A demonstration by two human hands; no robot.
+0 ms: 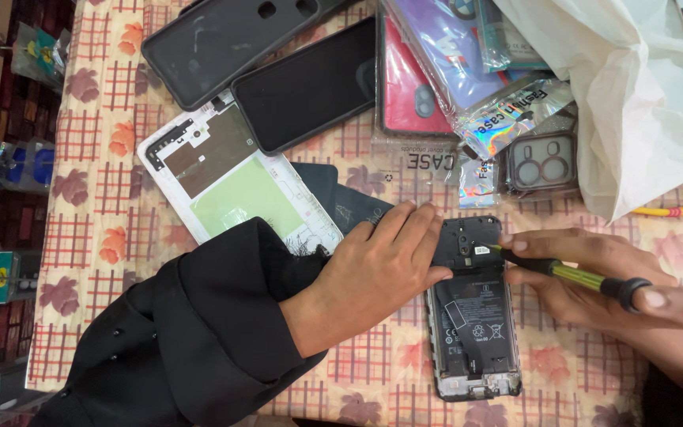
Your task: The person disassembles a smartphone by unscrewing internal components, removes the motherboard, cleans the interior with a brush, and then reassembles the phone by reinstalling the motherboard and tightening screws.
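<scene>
An opened phone (474, 332) lies face down on the patterned tablecloth, its black battery and inner frame exposed. My left hand (381, 265) presses flat on the phone's upper left part, the black sleeve trailing to the lower left. My right hand (594, 277) grips a screwdriver (571, 273) with a green-yellow shaft and black cap. Its tip touches the phone's top section near a small white label.
A white phone frame (223, 182) with a green patch lies at the left. Above it sit a black phone (310, 83) and a dark case (215, 39). Packaged cases (468, 71), a camera-cutout case (543, 162) and a white plastic bag (642, 95) crowd the upper right.
</scene>
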